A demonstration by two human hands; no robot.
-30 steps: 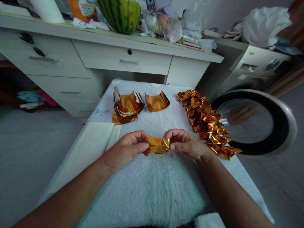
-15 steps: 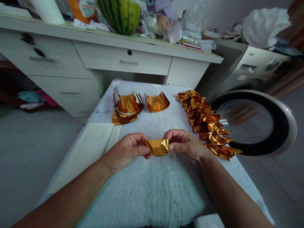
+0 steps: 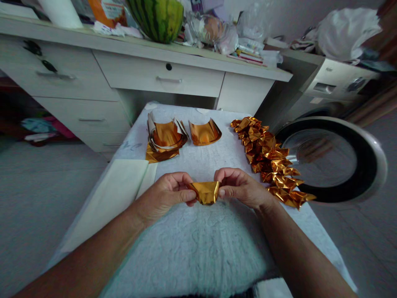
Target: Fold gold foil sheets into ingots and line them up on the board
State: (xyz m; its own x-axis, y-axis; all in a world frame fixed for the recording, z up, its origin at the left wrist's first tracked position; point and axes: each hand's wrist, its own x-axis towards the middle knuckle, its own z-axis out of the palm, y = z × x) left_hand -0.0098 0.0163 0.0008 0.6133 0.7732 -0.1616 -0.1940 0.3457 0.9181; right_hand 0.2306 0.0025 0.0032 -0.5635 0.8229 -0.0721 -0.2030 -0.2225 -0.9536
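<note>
A small folded piece of gold foil paper [image 3: 206,193] is held up between my two hands, over the near half of the cloth-covered table. My left hand [image 3: 175,189] pinches its left end between thumb and fingers. The right end is pinched the same way by my right hand [image 3: 237,188]. Beyond them lie a stack of curled gold foil sheets [image 3: 166,134] and, to its right, a smaller curled pile of gold sheets [image 3: 205,132]. Along the table's right side runs a row of folded gold foil pieces [image 3: 268,161], overlapping one another.
White paper sheets [image 3: 107,207] lie along the table's left side. Behind the table stands a white drawer unit [image 3: 167,76] with a watermelon [image 3: 156,18] on top. At right, the open round door of a washing machine [image 3: 369,165] reaches close to the table edge.
The foil's right end has turned from a bright, upright edge to a slanted one, giving the piece a tapered shape. Both hands keep their pinch almost in place.
</note>
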